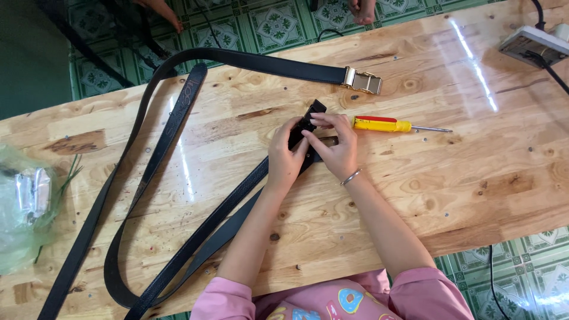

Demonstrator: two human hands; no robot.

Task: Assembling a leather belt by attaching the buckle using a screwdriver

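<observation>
My left hand [287,155] and my right hand [336,144] meet at the middle of a wooden table [450,178]. Both grip the end of a black belt [234,207] where a dark buckle piece [313,121] sits between my fingers. The strap runs from my hands down to the lower left. A silver bracelet [351,177] circles my right wrist. A yellow-handled screwdriver [385,125] lies just right of my hands, its tip pointing right.
A second black belt [237,59] with a gold buckle [363,80] curves across the table's far side and down the left. A clear plastic bag [26,204] lies at the left edge. A white power strip [532,46] sits at the far right corner. Another person's feet [363,10] rest on the green tiled floor.
</observation>
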